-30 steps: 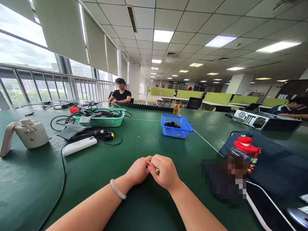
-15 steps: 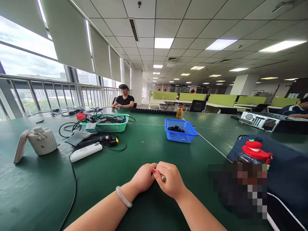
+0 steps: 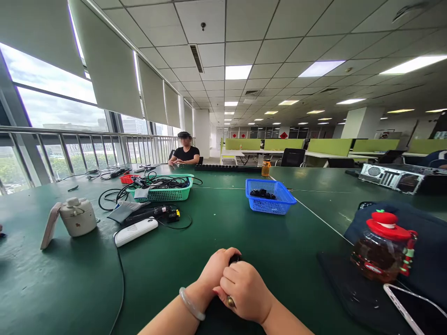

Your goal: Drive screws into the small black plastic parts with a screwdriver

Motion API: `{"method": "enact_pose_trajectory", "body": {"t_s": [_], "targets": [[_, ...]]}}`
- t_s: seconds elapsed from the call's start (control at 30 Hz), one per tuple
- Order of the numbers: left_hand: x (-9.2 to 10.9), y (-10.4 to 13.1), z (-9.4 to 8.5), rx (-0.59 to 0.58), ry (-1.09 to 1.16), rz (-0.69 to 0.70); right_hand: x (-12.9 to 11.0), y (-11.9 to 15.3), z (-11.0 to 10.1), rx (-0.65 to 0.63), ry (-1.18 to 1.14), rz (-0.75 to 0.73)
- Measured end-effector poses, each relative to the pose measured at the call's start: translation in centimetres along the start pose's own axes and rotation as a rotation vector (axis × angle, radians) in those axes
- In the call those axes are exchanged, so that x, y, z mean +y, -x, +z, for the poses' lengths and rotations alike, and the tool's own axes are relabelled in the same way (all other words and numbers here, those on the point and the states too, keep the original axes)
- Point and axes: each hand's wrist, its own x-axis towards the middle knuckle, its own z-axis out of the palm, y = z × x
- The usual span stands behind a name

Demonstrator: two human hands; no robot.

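My left hand (image 3: pixel 219 267), with a pale bangle (image 3: pixel 191 304) at the wrist, is closed above the green table. A small black object (image 3: pixel 235 258) shows between its thumb and fingers; its kind is hard to make out. Curled and pressed against it from the right is my right hand (image 3: pixel 247 289), fingers folded and thumb bent in. At that thumb sits a round brass-coloured piece (image 3: pixel 231 301), perhaps a ring. Whatever lies inside the right hand is hidden. Beyond both hands stands a blue basket (image 3: pixel 270 204) holding small black parts (image 3: pixel 262 194).
On the left are a green basket (image 3: pixel 174 194) of black cables, a white power strip (image 3: pixel 137 231) and a cream flask (image 3: pixel 78 217). At right stand a red-lidded jar (image 3: pixel 379 253), a phone (image 3: pixel 415 307) and a computer case (image 3: pixel 391 178). A person (image 3: pixel 186 151) sits across the table.
Both hands have moved lower in view. The right hand has turned and dropped relative to the left, and the black object now shows at the left hand. The view has tilted up slightly.
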Motion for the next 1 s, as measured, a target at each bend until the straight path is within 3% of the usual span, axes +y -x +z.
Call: {"method": "enact_pose_trajectory", "body": {"t_s": [0.23,0.53,0.73,0.9,1.0], "targets": [[-0.7,0.6,0.1,0.053,0.035,-0.050,-0.4,0.3,-0.1,0.024,-0.018,-0.001],[-1.1,-0.5,-0.2,0.048,0.158,0.079,0.3,0.4,-0.2,-0.016,-0.099,0.096],[-0.8,-0.3,-1.0,0.041,0.174,0.130,1.7,0.8,-1.0,0.084,-0.337,0.414],[-1.0,-0.4,-0.9,0.018,0.151,0.132,3.6,1.5,-1.1,0.323,-0.594,0.811],[-1.1,-0.6,-1.0,0.030,0.143,0.111,4.5,1.9,-0.9,0.420,-0.689,0.950]]}}
